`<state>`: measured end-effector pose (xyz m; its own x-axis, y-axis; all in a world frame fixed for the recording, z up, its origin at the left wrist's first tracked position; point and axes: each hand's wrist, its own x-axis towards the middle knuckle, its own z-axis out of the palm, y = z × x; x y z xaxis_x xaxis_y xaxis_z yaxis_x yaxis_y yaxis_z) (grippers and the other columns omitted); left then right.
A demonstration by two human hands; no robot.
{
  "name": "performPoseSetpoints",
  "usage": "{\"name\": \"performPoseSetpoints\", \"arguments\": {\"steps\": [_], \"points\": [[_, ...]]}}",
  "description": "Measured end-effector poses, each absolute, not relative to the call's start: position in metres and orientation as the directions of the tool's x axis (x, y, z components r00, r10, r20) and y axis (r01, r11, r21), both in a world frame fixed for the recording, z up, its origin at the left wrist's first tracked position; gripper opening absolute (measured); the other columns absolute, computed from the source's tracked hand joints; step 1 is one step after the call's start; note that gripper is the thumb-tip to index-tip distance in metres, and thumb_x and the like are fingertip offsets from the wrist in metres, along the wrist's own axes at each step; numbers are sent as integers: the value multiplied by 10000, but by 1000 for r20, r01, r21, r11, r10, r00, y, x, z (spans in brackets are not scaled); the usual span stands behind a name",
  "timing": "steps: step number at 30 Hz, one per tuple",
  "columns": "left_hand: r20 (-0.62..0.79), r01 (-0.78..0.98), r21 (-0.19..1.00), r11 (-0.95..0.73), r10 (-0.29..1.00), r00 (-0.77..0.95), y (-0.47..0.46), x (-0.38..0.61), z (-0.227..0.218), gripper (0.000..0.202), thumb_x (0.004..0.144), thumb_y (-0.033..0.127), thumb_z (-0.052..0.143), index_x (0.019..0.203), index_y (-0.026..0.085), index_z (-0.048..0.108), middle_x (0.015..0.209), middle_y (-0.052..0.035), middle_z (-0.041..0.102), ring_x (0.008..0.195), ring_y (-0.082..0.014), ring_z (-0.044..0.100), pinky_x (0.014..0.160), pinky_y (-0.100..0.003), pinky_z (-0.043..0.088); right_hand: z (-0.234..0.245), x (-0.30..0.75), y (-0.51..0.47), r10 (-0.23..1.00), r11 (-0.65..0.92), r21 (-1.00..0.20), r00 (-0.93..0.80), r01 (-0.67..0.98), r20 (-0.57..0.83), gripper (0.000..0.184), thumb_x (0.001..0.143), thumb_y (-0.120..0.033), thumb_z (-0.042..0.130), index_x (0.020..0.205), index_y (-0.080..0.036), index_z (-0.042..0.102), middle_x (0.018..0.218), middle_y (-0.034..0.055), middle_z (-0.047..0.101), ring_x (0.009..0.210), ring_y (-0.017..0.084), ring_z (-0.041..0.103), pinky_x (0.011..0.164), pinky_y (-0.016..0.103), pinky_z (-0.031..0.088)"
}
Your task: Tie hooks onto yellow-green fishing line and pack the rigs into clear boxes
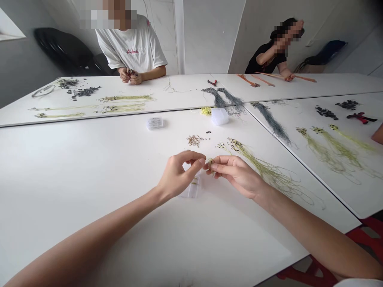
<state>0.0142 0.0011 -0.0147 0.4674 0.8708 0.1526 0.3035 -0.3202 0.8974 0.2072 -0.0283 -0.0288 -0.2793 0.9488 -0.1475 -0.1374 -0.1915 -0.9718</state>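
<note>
My right hand (235,173) pinches a small loop of yellow-green line (211,166) between thumb and fingertips. Just beside it, my left hand (182,171) has thumb and forefinger pressed together; anything between them is too small to make out. Below the hands sits a clear compartment box (191,192) with small yellow-green pieces, partly hidden by my left hand. Beyond my fingers lies a pile of bronze-coloured hooks (194,140), with a few tiny dark bits (208,132) close by. A bundle of yellow-green lines with hooks (257,161) stretches out right of my right hand.
Two lidded clear boxes (220,116) (155,123) stand farther back. Grey line bundles (273,123), more yellow-green bundles (323,145) and red-black pliers (361,117) lie to the right. Two people sit across the joined white tables (74,171), one handling orange strands (305,79).
</note>
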Motion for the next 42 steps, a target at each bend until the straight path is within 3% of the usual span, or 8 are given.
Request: {"name": "performPoseSetpoints", "arguments": {"steps": [4,7,11,22,30,36,42], "points": [[378,279,686,-672,656,653,13,4,-8,302,869,272,584,1159,230,658,1097,-102,579,996,-231,545,890,-372,440,-25,214,-27,895,-246,-968,-395,-51,-206,175,825,-346,665,803,-174,692,838,69,709,841,196,633,781,344,409],[360,264,556,-788,515,778,16,2,-5,347,872,251,581,1212,279,641,1171,-113,541,1064,-253,506,961,-425,394,-25,216,-26,870,-233,-972,-452,-26,-196,185,825,-352,673,815,-169,699,740,46,686,748,181,633,762,347,437],[308,292,474,-830,468,828,16,1,-5,299,911,266,547,1183,302,665,1180,-114,537,1058,-245,509,961,-419,359,-25,216,-25,850,-213,-977,-494,-6,-182,203,823,-336,680,910,-159,729,697,38,676,692,177,634,750,359,464],[356,264,458,-849,447,820,18,-3,-3,192,887,265,591,1009,286,737,1145,-83,580,1041,-232,544,983,-391,325,-25,218,-28,867,-209,-977,-458,28,-199,217,792,-343,720,864,-139,709,750,70,715,665,187,671,738,375,512],[327,246,379,-892,378,866,15,-5,-3,190,909,266,566,1005,273,731,1186,-97,552,1100,-233,511,992,-405,321,-23,218,-29,833,-280,-960,-502,-15,-235,292,786,-286,743,868,-192,479,745,58,735,649,187,680,754,382,504],[296,243,335,-910,347,890,6,0,2,231,945,220,510,980,276,731,1247,-78,539,1132,-234,476,989,-406,340,-22,214,-28,815,-290,-957,-529,-18,-237,307,781,-248,752,934,-171,497,727,42,715,650,180,685,746,367,518],[256,273,303,-913,354,900,1,1,5,265,945,180,492,979,284,734,1329,-76,489,1190,-273,421,983,-435,344,-26,214,-29,800,-309,-951,-549,-27,-244,337,773,-213,753,842,-194,424,702,34,709,648,188,691,731,378,534]]}}
